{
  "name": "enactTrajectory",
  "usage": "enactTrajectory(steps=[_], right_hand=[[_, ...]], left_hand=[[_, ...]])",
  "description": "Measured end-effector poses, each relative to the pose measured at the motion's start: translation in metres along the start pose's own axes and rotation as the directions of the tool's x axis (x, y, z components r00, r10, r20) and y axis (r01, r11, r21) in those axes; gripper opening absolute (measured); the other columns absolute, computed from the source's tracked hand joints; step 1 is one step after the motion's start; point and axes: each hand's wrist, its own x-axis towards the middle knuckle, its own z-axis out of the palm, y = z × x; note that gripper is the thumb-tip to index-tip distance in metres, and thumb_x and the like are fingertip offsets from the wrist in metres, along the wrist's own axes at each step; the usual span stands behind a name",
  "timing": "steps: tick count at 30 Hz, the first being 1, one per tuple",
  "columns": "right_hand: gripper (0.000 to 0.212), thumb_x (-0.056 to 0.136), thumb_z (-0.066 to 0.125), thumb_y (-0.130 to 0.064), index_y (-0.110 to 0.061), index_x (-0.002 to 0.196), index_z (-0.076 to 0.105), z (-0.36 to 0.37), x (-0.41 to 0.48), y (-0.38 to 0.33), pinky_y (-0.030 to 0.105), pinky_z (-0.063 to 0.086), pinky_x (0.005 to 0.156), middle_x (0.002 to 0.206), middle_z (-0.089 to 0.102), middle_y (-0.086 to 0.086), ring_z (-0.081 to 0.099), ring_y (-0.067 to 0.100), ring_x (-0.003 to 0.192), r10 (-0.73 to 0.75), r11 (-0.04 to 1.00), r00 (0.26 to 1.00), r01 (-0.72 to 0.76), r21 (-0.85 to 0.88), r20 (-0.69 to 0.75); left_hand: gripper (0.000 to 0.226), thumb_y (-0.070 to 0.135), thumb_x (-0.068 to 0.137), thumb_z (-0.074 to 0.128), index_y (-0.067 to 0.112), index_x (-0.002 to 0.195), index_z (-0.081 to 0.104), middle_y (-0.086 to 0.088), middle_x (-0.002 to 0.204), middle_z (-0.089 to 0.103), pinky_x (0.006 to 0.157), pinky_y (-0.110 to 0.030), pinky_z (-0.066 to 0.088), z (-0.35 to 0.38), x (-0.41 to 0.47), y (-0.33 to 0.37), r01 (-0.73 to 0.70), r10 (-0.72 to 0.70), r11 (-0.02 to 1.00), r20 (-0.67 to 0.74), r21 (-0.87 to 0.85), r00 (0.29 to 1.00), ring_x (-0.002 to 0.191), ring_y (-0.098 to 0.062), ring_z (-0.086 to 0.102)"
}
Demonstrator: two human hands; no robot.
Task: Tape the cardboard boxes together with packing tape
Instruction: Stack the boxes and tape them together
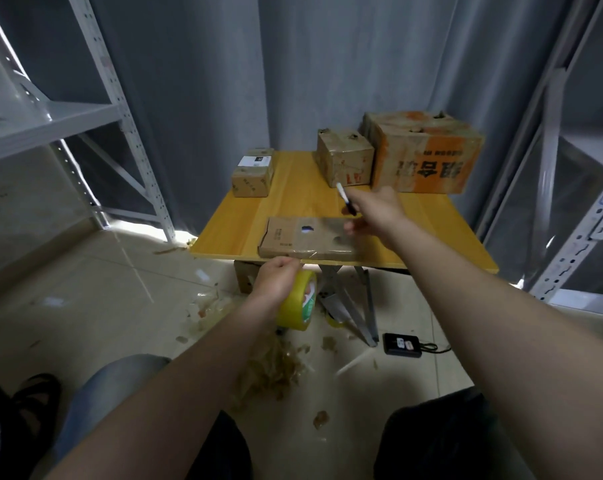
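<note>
Grey curtains and bare metal shelving [133, 140] close in a small yellow tabletop [431, 237]. At its near edge the fingers of the left hand [277, 277] are curled round a roll of packing tape [298, 303], held just under that edge. A short clear strip seems to run from the roll up onto the flat cardboard box [303, 242] right above them. The fingers of the right hand [374, 211] pinch a slim black-and-white tool [345, 199], pen or cutter I cannot tell, over the right end of the same box; blur hides whether they also press the card. Farther out stand a small box [253, 176], a middle box [345, 164] and an orange-printed box [428, 157].

The flat box looks light, thin and bendy, and likely to slide on smooth wood once the tape pulls. It is best pinned by pressing its broad face near the seam. The roll is stiff and takes a firm grip round its rim. The loose strip will cling and curl, so it should be kept taut.
</note>
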Motion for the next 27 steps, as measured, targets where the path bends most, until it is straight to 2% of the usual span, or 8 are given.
enactTrajectory(steps=[2, 8, 11, 13, 17, 21, 25, 27], right_hand=[[0.023, 0.098, 0.07, -0.029, -0.007, 0.102, 0.067, 0.026, 0.002, -0.007, 0.046, 0.064, 0.073, 0.099, 0.073, 0.013, 0.073, 0.024, 0.058, -0.051, 0.991, 0.989, 0.033, 0.127, 0.142], [0.051, 0.092, 0.078, -0.014, -0.009, 0.135, 0.052, 0.083, 0.017, 0.007, 0.046, 0.065, 0.08, 0.101, 0.069, 0.016, 0.068, 0.024, 0.059, 0.0, 0.94, 0.896, -0.151, 0.305, 0.445], [0.047, 0.093, 0.077, -0.012, -0.011, 0.131, 0.05, 0.095, 0.027, 0.023, 0.039, 0.064, 0.071, 0.096, 0.072, 0.016, 0.065, 0.019, 0.051, 0.02, 0.964, 0.911, -0.127, 0.234, 0.413], [0.044, 0.092, 0.078, -0.011, -0.008, 0.126, 0.05, 0.099, 0.032, 0.034, 0.037, 0.063, 0.066, 0.082, 0.075, 0.011, 0.062, 0.016, 0.046, -0.013, 0.969, 0.934, -0.077, 0.235, 0.356], [0.041, 0.089, 0.082, -0.015, -0.008, 0.118, 0.054, 0.102, 0.039, 0.045, 0.047, 0.066, 0.075, 0.07, 0.066, 0.004, 0.062, 0.015, 0.049, -0.077, 0.971, 0.952, 0.004, 0.238, 0.296], [0.04, 0.088, 0.083, -0.015, -0.009, 0.118, 0.057, 0.106, 0.043, 0.047, 0.046, 0.066, 0.073, 0.073, 0.058, 0.004, 0.065, 0.009, 0.052, -0.082, 0.983, 0.964, 0.037, 0.178, 0.254], [0.039, 0.087, 0.084, -0.014, -0.012, 0.115, 0.057, 0.107, 0.041, 0.046, 0.043, 0.066, 0.075, 0.078, 0.06, 0.005, 0.07, 0.011, 0.064, -0.117, 0.985, 0.96, 0.079, 0.155, 0.256], [0.045, 0.084, 0.086, -0.011, -0.009, 0.117, 0.056, 0.103, 0.038, 0.039, 0.045, 0.066, 0.078, 0.077, 0.062, 0.004, 0.069, 0.013, 0.071, -0.121, 0.981, 0.95, 0.07, 0.181, 0.288]], left_hand=[[0.019, 0.037, 0.095, 0.063, 0.024, 0.102, 0.075, -0.016, 0.102, 0.076, 0.098, -0.053, 0.057, -0.005, 0.004, 0.002, 0.001, -0.001, 1.0, 0.004, -0.005, 1.0, 0.101, -0.039, 0.071], [0.019, 0.037, 0.095, 0.066, 0.02, 0.102, 0.075, -0.017, 0.099, 0.076, 0.096, -0.049, 0.058, -0.014, 0.012, 0.001, 0.001, -0.004, 0.999, 0.051, 0.043, 0.999, 0.1, -0.039, 0.072], [0.016, 0.027, 0.096, 0.068, 0.02, 0.084, 0.077, 0.002, 0.071, 0.075, 0.064, -0.023, 0.057, -0.013, 0.016, -0.003, 0.036, -0.04, 0.998, 0.077, 0.057, 0.996, 0.068, -0.014, 0.073], [0.026, 0.024, 0.095, 0.068, 0.02, 0.071, 0.076, 0.008, 0.066, 0.071, 0.052, -0.022, 0.049, -0.01, 0.017, -0.009, 0.034, -0.037, 0.999, 0.081, 0.033, 0.996, 0.061, -0.008, 0.068], [0.011, 0.037, 0.095, 0.068, 0.028, 0.088, 0.067, 0.007, 0.093, 0.066, 0.066, -0.027, 0.042, -0.002, 0.016, -0.017, 0.009, -0.011, 0.999, 0.06, 0.044, 0.998, 0.086, -0.01, 0.059], [0.014, 0.034, 0.1, 0.064, 0.022, 0.103, 0.07, -0.009, 0.11, 0.073, 0.093, -0.044, 0.057, 0.0, 0.011, -0.012, 0.118, -0.128, 0.988, 0.108, 0.095, 0.986, 0.104, -0.031, 0.07], [0.018, 0.024, 0.105, 0.059, 0.01, 0.108, 0.069, -0.002, 0.068, 0.077, 0.046, -0.025, 0.056, -0.005, 0.006, -0.021, 0.106, -0.102, 0.994, 0.152, -0.023, 0.983, 0.058, -0.014, 0.075], [0.015, 0.025, 0.104, 0.06, 0.012, 0.107, 0.068, -0.008, 0.078, 0.079, 0.059, -0.034, 0.063, -0.007, 0.003, -0.026, 0.068, -0.06, 0.996, 0.122, -0.061, 0.991, 0.071, -0.022, 0.078]])
